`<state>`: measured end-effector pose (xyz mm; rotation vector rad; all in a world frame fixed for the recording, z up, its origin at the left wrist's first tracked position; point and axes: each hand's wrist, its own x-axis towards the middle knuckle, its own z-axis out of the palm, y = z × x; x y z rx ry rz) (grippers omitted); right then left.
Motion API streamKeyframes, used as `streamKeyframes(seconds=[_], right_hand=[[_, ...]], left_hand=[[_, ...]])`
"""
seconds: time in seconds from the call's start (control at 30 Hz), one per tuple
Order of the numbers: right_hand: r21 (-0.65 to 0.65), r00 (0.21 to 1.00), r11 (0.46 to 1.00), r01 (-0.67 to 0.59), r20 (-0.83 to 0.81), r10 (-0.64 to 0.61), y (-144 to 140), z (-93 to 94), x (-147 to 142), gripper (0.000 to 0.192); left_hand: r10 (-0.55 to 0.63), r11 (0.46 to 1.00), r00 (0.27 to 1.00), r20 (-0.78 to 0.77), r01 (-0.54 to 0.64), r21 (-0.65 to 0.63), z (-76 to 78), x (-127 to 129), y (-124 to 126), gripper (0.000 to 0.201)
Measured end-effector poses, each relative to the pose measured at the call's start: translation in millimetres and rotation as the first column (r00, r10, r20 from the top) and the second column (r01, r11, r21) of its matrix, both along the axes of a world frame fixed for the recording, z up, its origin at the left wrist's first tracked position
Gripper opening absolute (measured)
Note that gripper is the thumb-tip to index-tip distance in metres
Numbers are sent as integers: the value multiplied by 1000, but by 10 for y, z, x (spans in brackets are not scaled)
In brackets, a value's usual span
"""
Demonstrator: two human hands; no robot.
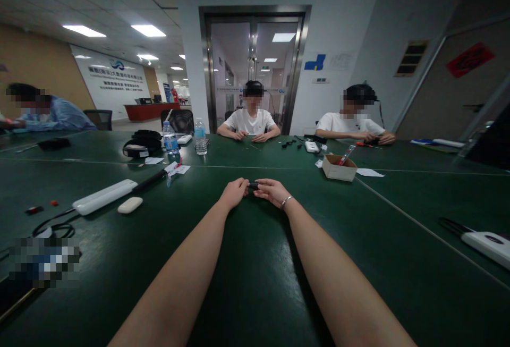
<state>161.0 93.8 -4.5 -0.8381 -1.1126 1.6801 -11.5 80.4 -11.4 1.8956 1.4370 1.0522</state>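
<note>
Both my arms reach forward over a dark green table (255,283). My left hand (234,193) and my right hand (271,191) meet at the middle of the table and pinch a small dark object (252,185) between their fingertips. The object is mostly hidden by my fingers, so I cannot tell what it is. A thin bracelet circles my right wrist (286,201).
A white power strip (104,196) and a white oval case (129,205) lie at the left, a small cardboard box (339,168) at the right, two water bottles (201,137) further back. Three other people sit at the far side and left. Another white device (486,244) lies at the right edge.
</note>
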Motion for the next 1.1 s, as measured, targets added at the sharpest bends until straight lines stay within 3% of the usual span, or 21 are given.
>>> streamKeyframes(seconds=[0.37, 1.1], right_hand=[[30, 1000, 999, -27, -13, 27, 3, -11, 10, 22], [42, 999, 998, -49, -11, 49, -42, 38, 3, 27]], left_hand=[[78, 994, 997, -5, -78, -77, -21, -26, 61, 60], [102, 991, 995, 11, -101, -88, 67, -2, 1, 62]])
